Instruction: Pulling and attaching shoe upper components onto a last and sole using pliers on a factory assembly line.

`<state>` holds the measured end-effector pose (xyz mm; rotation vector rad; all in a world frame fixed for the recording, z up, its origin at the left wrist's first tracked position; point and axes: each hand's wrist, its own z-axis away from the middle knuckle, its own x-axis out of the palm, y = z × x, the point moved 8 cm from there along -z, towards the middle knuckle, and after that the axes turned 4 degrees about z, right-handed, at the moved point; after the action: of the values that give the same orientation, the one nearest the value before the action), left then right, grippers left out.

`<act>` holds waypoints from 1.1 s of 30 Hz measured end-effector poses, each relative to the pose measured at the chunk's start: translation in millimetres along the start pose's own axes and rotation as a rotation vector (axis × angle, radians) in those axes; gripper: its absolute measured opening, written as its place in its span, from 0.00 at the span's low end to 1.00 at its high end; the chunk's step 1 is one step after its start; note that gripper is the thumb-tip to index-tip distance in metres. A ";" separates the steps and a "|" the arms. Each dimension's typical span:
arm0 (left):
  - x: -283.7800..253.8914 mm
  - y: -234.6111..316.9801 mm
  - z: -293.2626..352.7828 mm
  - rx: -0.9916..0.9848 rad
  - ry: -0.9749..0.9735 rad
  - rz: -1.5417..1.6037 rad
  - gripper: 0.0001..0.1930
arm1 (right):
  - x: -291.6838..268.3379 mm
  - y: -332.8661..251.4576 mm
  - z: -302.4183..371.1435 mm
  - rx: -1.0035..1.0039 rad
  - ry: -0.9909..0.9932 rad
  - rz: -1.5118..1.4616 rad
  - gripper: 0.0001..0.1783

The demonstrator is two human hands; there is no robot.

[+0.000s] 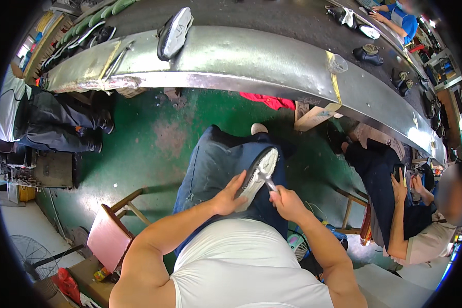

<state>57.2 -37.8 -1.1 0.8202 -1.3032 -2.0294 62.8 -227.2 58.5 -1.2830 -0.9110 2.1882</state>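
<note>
A dark shoe [247, 194] with a whitish underside turned up rests on my lap over blue jeans. My left hand [228, 196] holds it from the left, fingers along its side and heel end. In my right hand [288, 203] is a hammer-like metal tool [266, 179], gripped by its handle. The tool's head meets the pale underside near the middle of the shoe; its exact shape is too small to make out.
Ahead runs a metal-edged workbench [251, 56] carrying another upturned shoe [175, 34] and more shoes at both ends. A seated co-worker [421, 236] is on my right, another person [51, 118] on the left. A pink-seated chair [108, 237] stands left, a fan [36, 256] behind it.
</note>
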 end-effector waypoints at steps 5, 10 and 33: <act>-41.0 -2.3 3.5 -0.161 0.088 0.652 0.33 | 6.6 40.0 -4.1 0.107 0.034 -0.397 0.24; -132.7 102.0 4.8 0.061 0.121 0.723 0.32 | 23.7 74.1 -5.4 0.250 0.022 -0.584 0.27; -453.4 298.9 -296.5 0.254 0.891 -1.356 0.20 | 9.4 108.4 -47.2 0.480 -0.245 -0.904 0.29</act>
<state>614.1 28.8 260.0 2.8274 -0.3938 -1.7426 95.2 -280.3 -42.5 -0.2685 -0.7642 1.6664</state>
